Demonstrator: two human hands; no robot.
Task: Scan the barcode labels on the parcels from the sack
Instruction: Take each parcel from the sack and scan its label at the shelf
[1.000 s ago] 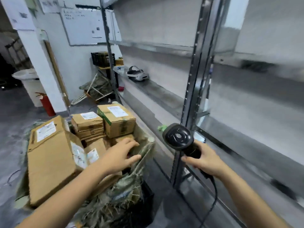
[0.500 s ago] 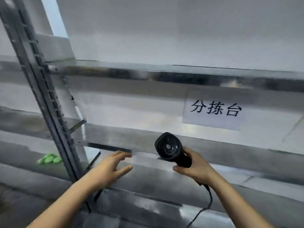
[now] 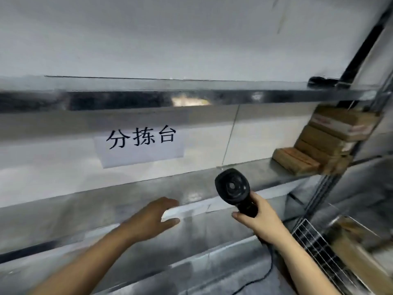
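My right hand (image 3: 258, 218) grips the handle of a black barcode scanner (image 3: 232, 187), whose round head faces me; its cable hangs down along my forearm. My left hand (image 3: 152, 218) hovers empty with relaxed fingers over the front of the metal shelf (image 3: 106, 201). Several stacked cardboard parcels (image 3: 327, 141) sit at the right end of that shelf, out of both hands' reach. The sack and its parcels are out of view.
A white paper sign with black characters (image 3: 140, 143) hangs on the wall behind the shelf. An upper metal shelf (image 3: 191, 92) runs across above. A dark upright post (image 3: 319, 192) and a wire basket holding cardboard (image 3: 340, 252) stand at the right.
The view has swung right, from the sack of parcels to the shelf with the sign. My left hand has left the parcels and is empty. My right hand keeps the scanner.
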